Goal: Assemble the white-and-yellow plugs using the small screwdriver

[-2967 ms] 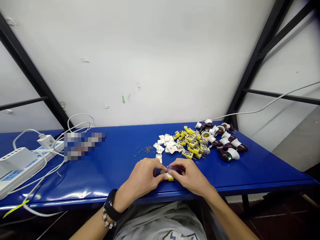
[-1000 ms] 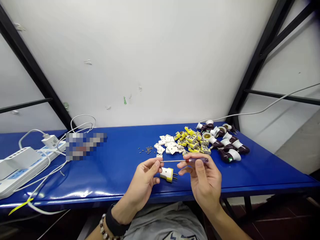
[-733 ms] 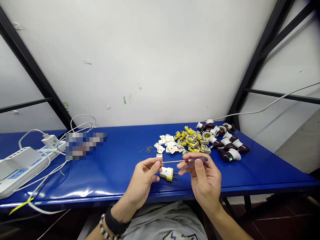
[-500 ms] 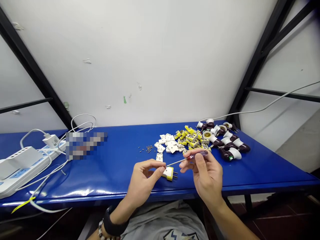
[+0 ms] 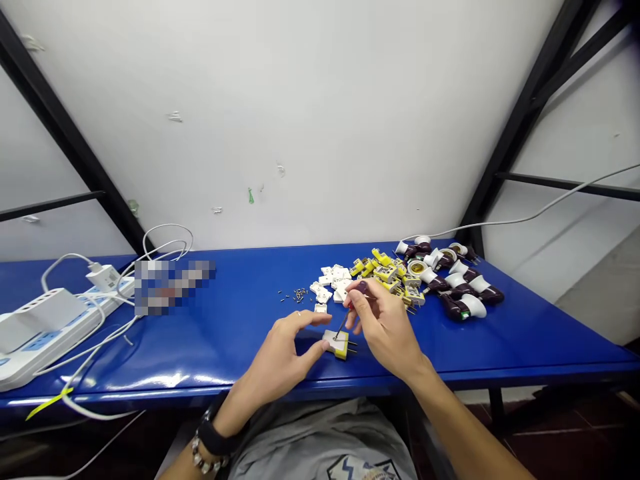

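A yellow-and-white plug [image 5: 341, 351] lies on the blue table, its metal pins toward the right. My right hand [image 5: 387, 323] grips a screwdriver [image 5: 363, 287] by its dark handle, and the shaft slants down with its tip at the middle of the plug's white face. On the plug's left side is my left hand [image 5: 285, 353], thumb and forefinger spread apart. The thumb tip is at the plug's left edge; whether it presses there I cannot tell. Just behind the plug sits a white plastic cover [image 5: 321, 309].
Small screws [image 5: 300, 294] lie scattered left of a pile of white covers [image 5: 333, 277]. Yellow plug bodies [image 5: 385, 272] are heaped beside them. Dark lamp holders [image 5: 457, 287] stand at the right. On the left are a power strip [image 5: 45, 340] and loose white cables [image 5: 95, 347].
The screwdriver has swung from nearly level to steep, its tip moving from my left fingertips down onto the plug. My left thumb and forefinger have parted, and my right hand has moved left.
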The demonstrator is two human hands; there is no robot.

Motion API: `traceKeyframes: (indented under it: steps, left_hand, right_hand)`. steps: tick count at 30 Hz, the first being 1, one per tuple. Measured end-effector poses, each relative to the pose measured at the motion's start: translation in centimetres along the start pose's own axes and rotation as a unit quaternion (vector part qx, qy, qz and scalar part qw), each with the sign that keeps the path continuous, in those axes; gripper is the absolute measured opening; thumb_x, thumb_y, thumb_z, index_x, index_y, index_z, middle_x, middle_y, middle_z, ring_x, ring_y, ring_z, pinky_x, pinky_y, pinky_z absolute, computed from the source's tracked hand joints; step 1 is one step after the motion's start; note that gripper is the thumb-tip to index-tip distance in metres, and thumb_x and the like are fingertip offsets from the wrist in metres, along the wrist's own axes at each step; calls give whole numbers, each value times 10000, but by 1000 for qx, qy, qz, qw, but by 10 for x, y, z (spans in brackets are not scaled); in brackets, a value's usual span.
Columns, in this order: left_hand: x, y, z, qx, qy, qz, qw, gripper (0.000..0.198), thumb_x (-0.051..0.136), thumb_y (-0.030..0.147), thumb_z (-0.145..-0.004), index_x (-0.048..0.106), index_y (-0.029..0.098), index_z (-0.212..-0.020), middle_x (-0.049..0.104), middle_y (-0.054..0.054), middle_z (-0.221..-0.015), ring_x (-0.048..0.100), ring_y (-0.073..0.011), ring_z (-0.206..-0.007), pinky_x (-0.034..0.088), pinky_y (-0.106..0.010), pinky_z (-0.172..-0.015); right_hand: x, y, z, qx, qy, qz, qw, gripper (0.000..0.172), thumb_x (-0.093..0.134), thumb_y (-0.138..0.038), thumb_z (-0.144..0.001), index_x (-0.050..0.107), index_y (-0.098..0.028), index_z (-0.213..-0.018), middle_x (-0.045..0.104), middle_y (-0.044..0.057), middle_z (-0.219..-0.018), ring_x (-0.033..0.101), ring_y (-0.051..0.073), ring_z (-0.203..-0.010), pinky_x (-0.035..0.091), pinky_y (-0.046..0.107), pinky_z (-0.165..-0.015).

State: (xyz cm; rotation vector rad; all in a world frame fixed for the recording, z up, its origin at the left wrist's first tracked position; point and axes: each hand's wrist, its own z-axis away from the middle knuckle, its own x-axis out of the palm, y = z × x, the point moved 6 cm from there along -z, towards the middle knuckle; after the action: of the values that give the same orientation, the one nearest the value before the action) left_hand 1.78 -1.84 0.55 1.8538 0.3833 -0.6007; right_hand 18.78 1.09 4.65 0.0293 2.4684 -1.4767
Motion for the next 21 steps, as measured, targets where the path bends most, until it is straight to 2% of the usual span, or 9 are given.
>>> traceKeyframes:
  steps: [8,13,16,18,19,21]
  left_hand:
    - [7,0,1,-9,-6,2,1000,318,684,318,-863,728,266,-1173,745,-58,-1166,664,-264,-1106,486,-399,-1001]
    - [4,19,-8,26,-12,20,999,243,623,295,-908,753,240,-1105,769,-50,-1093,704,-235,-1009,521,-333,-919]
    - [3,31,-19,59,-12,38,997,179,638,222,-879,775,225,-993,786,-31,-987,721,-218,-918,535,-297,-863]
    - [6,31,-25,59,-17,60,996,144,645,209,-866,777,215,-923,786,-21,-897,724,-211,-844,546,-281,-801]
    - [7,29,-27,54,-18,72,996,131,648,219,-867,775,208,-896,781,-20,-858,723,-209,-811,549,-276,-768]
    - [10,22,-29,39,-18,89,995,136,651,258,-874,771,196,-862,773,-26,-814,721,-212,-773,553,-272,-721]
  right_hand:
    - [5,-3,-2,-4,-28,40,999,195,476,-362,-1001,587,-211,-946,659,22,-785,650,149,-549,521,270,-527]
    - [12,-8,-5,-13,-55,68,996,191,565,-346,-950,617,-204,-833,676,26,-729,651,161,-594,522,267,-562]
    - [12,-7,-8,-23,-27,75,997,211,664,-327,-877,583,-200,-728,654,7,-671,615,145,-584,482,246,-537]
    - [10,-3,-8,-22,-10,75,997,242,707,-321,-841,559,-198,-694,633,-6,-642,585,130,-562,453,235,-516]
    - [10,-2,-8,-21,-10,73,997,224,721,-324,-831,576,-195,-719,640,-6,-658,582,126,-562,447,232,-511]
    - [9,0,-8,-25,-21,56,998,164,712,-334,-847,650,-188,-891,693,16,-780,602,124,-583,462,235,-518]
